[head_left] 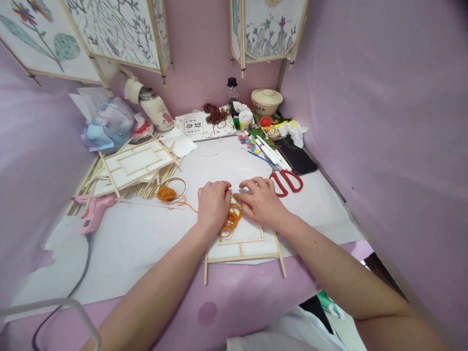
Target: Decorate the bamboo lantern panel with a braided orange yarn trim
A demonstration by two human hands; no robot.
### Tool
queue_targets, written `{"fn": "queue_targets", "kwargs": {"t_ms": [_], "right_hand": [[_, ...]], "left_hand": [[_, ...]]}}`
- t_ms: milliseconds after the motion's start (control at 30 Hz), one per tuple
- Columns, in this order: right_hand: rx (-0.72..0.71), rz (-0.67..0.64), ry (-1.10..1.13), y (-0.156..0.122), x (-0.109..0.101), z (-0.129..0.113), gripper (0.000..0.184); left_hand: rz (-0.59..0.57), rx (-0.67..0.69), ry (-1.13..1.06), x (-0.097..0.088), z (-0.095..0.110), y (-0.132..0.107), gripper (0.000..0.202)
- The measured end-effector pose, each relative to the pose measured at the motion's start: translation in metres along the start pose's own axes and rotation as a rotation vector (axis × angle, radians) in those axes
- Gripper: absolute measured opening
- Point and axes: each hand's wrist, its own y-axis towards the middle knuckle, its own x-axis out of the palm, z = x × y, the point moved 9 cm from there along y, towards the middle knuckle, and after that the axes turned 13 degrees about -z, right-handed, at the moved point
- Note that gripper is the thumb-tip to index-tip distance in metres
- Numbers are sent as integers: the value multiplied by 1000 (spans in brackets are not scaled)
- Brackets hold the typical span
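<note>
A small frame of pale wooden sticks (240, 256) with white backing lies at the table's front edge, its two side sticks reaching past the edge. On it rests a loose coil of orange cord (231, 223), between my two hands. My left hand (214, 204) is closed at the frame's far left part, fingers curled and fingertips hidden. Opposite it, my right hand (261, 201) bends its fingers inward, thumb and forefinger close together near the far stick. What either hand pinches is too small to tell. A strand runs from my left hand to an orange cord ball (166, 194).
Red-handled scissors (286, 183) lie just beyond my right hand, near a black phone (295, 155) and white pens (272, 152). To the left are a pink glue gun (95, 212) and a pile of sticks (146, 183). Painted lanterns (120, 34) hang above.
</note>
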Motion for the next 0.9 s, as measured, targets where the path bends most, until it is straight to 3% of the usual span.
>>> {"fn": "queue_targets", "kwargs": {"t_ms": [233, 533, 900], "right_hand": [[0, 67, 26, -2, -6, 4, 32], [-9, 22, 22, 1, -1, 0, 27], [-18, 58, 18, -1, -3, 0, 27]], "left_hand": [[-11, -5, -80, 3, -4, 3, 16], [-14, -3, -263, 5, -12, 6, 16], [-19, -2, -297, 7, -15, 6, 16]]}}
